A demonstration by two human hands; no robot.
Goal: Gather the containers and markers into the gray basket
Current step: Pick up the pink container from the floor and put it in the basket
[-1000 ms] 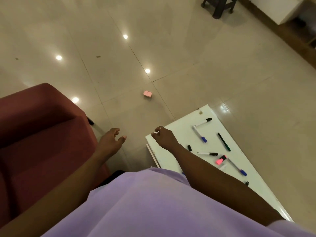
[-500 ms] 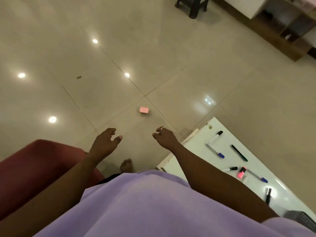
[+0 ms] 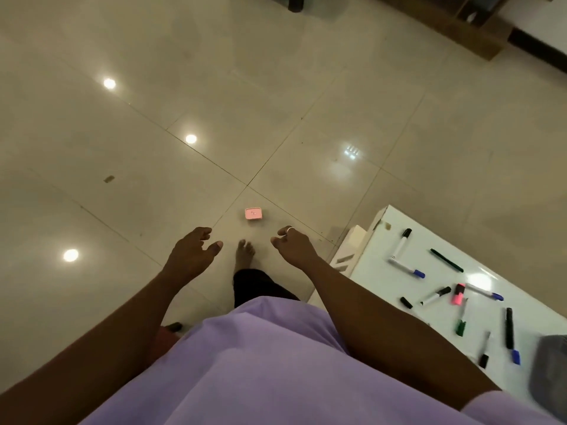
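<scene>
A small pink container point(image 3: 253, 214) lies on the tiled floor just ahead of my hands. My left hand point(image 3: 193, 251) hovers below and left of it, fingers loosely curled and holding nothing. My right hand point(image 3: 293, 245), with a ring on one finger, hangs below and right of it, also holding nothing. Several markers lie scattered on the white table point(image 3: 380, 271) at the right, among them a pink highlighter point(image 3: 458, 294) and a green marker point(image 3: 446, 260). A corner of the gray basket point(image 3: 549, 366) shows at the right edge.
My bare foot point(image 3: 244, 256) stands on the floor between my hands. The glossy floor point(image 3: 184, 87) stretches ahead with bright light reflections. A wooden shelf unit point(image 3: 454, 23) and a dark stool leg sit at the far top.
The view has swung leftward and forward: the red seat has left the frame and the pink container is now much closer to my hands. My foot has stepped forward.
</scene>
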